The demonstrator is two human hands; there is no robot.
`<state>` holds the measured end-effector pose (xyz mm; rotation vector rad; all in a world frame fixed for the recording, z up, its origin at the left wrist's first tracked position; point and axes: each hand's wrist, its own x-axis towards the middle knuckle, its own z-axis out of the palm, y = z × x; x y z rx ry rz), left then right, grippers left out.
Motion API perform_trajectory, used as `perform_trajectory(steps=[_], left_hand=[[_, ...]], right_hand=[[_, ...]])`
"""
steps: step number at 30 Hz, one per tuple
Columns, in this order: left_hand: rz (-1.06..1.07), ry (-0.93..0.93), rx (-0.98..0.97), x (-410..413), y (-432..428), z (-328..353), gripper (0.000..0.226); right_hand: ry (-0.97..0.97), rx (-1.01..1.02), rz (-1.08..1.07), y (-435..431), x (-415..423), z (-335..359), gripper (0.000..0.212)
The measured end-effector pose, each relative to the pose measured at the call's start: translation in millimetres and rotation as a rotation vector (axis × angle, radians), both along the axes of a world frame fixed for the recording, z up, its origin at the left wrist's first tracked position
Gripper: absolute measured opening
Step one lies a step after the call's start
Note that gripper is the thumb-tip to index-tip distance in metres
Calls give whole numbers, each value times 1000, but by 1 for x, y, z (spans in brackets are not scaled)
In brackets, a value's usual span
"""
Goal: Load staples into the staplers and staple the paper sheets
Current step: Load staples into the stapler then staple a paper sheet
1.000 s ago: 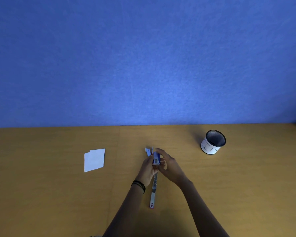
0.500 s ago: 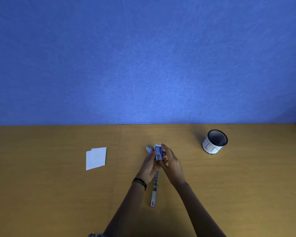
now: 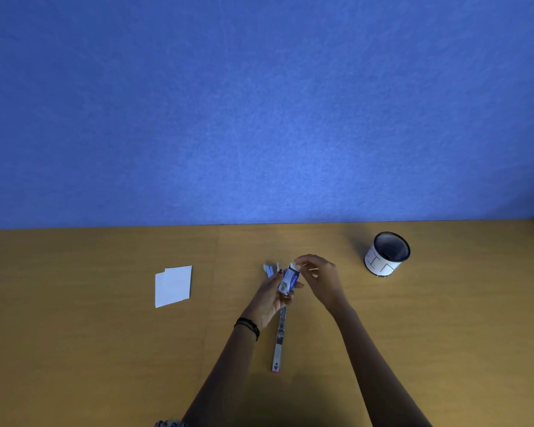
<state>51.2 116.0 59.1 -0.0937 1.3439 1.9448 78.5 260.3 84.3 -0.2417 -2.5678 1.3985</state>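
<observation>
My left hand [image 3: 269,295] grips a small blue-and-white staple box [image 3: 288,281] just above the wooden desk [image 3: 105,349]. Fingertips of my right hand [image 3: 319,280] pinch the white flap at the box's top end. Under the hands a long thin stapler [image 3: 279,340] lies on the desk, opened out flat, its red-tipped end nearest me. A couple of small blue pieces [image 3: 269,269] lie just beyond my left hand. Two overlapping white paper sheets [image 3: 173,285] lie to the left.
A black mesh pen cup [image 3: 386,254] with a white paper label stands at the right rear of the desk. A blue fabric wall [image 3: 259,112] runs along the desk's back edge.
My right hand has shifted from beside the box up to its top end and its fingers have spread. The box now tilts more upright in my left hand.
</observation>
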Motion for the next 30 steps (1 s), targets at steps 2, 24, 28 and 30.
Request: perform_trajectory(steps=[2,24,28,30], left_hand=[[-16,10,-32,-1,-1,2,30],[-49,-3,-98,6,-9,3,31],[-43,-18,-72,7,-11,3,30],[-40,-23,-67,7,-10,2,30]], right_hand=[[-52,0,26,3,-4,1,16],[-91,64,167,2,-1,-1,26],[-56,78,150,2,1,-1,20],[-45,73,135,2,1,-1,13]])
